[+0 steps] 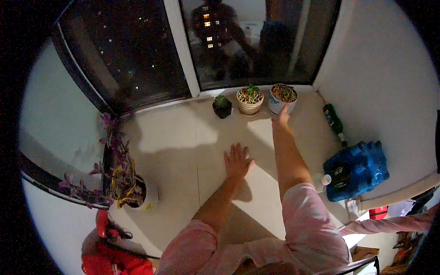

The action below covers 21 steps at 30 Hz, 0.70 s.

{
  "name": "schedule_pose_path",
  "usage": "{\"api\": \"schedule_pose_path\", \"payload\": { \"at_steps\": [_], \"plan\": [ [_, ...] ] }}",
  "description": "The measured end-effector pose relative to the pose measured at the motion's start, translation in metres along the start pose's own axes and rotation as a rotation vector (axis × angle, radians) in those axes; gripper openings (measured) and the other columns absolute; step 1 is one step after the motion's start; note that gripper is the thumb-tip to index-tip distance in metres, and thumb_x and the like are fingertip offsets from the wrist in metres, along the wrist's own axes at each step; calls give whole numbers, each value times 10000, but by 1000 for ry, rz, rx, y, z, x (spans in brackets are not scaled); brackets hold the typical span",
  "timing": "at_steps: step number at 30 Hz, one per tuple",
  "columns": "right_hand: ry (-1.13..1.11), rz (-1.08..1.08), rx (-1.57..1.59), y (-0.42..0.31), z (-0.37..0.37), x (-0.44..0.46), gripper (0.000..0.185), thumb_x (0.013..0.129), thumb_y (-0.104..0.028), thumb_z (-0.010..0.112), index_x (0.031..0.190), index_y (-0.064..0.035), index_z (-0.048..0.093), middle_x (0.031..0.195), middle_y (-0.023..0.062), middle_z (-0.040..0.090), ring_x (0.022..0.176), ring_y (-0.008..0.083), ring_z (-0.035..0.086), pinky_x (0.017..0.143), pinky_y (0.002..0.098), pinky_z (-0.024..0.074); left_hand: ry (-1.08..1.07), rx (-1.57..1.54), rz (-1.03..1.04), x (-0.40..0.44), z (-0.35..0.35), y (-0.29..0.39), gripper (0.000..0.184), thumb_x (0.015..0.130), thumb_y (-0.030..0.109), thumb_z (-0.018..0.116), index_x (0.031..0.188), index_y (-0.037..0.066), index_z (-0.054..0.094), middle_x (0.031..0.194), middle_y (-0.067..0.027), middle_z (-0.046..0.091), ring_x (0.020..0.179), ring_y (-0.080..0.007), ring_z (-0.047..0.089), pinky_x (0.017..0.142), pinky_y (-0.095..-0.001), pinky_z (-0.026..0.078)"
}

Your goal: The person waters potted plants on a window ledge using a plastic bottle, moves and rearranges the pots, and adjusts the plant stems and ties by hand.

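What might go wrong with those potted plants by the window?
The right hand is at the white pot; tipped, that pot might spill its colourful pebbles. Slid sideways, it could bump the ridged pot close beside it. Pushed back, it may knock the window behind.

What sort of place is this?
Probably a home's wide window ledge at night: dark glass panes, lit building windows outside, and three small potted plants in a row.
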State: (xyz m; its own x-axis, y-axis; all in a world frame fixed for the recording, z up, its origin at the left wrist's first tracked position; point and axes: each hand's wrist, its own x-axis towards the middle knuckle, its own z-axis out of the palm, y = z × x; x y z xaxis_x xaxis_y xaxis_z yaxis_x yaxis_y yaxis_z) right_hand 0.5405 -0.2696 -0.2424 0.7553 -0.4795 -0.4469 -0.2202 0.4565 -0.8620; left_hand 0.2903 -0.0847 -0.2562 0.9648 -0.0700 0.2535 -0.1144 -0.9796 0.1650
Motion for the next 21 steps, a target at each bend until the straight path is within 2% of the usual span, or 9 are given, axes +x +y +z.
{"api": "schedule_pose_path", "payload": {
  "at_steps": [4, 5, 7, 9, 11, 13, 14, 18, 21],
  "plan": [
    [-170, -82, 27, 34, 0, -95, 802, 821, -642, 457, 1427, -210, 158, 1444, 66, 215, 1231, 314, 338, 869, 504, 397, 28, -82, -10, 2, 6, -6, 548, 827, 505, 523, 1268, 183, 481, 1436, -65, 301, 1337, -266, 234, 1061, -552, 148],
    [-322, -124, -139, 45, -11, -117, 810, 821, -641, 459, 1431, -210, 146, 1447, 64, 204, 1243, 308, 321, 884, 505, 384, 37, -145, -18, 5, 13, -11, 511, 820, 475, 548, 1233, 176, 512, 1404, -66, 345, 1307, -264, 285, 1048, -526, 196],
    [-538, -7, -178, 51, -37, -190, 829, 818, -641, 467, 1437, -200, 136, 1451, 74, 194, 1252, 302, 312, 914, 490, 362, 49, -264, -39, 10, 36, -27, 436, 808, 414, 599, 1161, 161, 573, 1340, -69, 434, 1248, -259, 386, 1022, -474, 294],
    [-620, 159, -97, 28, -61, -266, 839, 816, -637, 478, 1437, -179, 147, 1453, 100, 197, 1249, 304, 325, 941, 465, 346, -90, -1032, -116, 13, 61, -53, 368, 793, 344, 638, 1100, 142, 606, 1190, -69, 542, 1117, -229, 497, 919, -387, 393],
    [-674, 192, -200, 25, -79, -301, 838, 817, -627, 489, 1434, -158, 168, 1455, 128, 200, 1248, 308, 338, 963, 447, 334, -165, -1360, -208, -7, 47, -62, 310, 789, 274, 660, 1059, 126, 625, 1044, -57, 611, 985, -188, 570, 819, -312, 451],
    [-731, 155, -209, 52, -90, -296, 817, 828, -605, 494, 1429, -143, 189, 1449, 153, 217, 1246, 314, 349, 979, 451, 330, -210, -1222, -325, -38, -14, -51, 265, 794, 204, 664, 1041, 114, 631, 901, -35, 643, 854, -138, 602, 719, -250, 468],
    [-764, 135, -213, 62, -92, -293, 806, 833, -595, 496, 1426, -135, 200, 1446, 166, 225, 1246, 317, 355, 986, 454, 327, -161, -1328, -357, -58, -42, -49, 221, 822, 189, 646, 1014, 81, 625, 842, -19, 633, 789, -92, 570, 706, -230, 451],
    [-949, 274, -233, 62, -92, -343, 709, 883, -519, 471, 1416, -121, 226, 1428, 179, 254, 1236, 313, 375, 987, 471, 356, 104, -1372, -448, -120, -77, -90, 210, 865, 181, 608, 1007, 27, 584, 865, -20, 618, 784, -104, 560, 715, -231, 447],
    [-1048, 343, -248, 67, -87, -376, 692, 889, -505, 472, 1413, -121, 235, 1427, 183, 255, 1225, 312, 388, 977, 459, 373, 553, -1490, -363, -165, -62, -153, 205, 864, 168, 608, 1009, 31, 560, 891, -20, 602, 835, -105, 555, 732, -232, 442]
  ]
}}
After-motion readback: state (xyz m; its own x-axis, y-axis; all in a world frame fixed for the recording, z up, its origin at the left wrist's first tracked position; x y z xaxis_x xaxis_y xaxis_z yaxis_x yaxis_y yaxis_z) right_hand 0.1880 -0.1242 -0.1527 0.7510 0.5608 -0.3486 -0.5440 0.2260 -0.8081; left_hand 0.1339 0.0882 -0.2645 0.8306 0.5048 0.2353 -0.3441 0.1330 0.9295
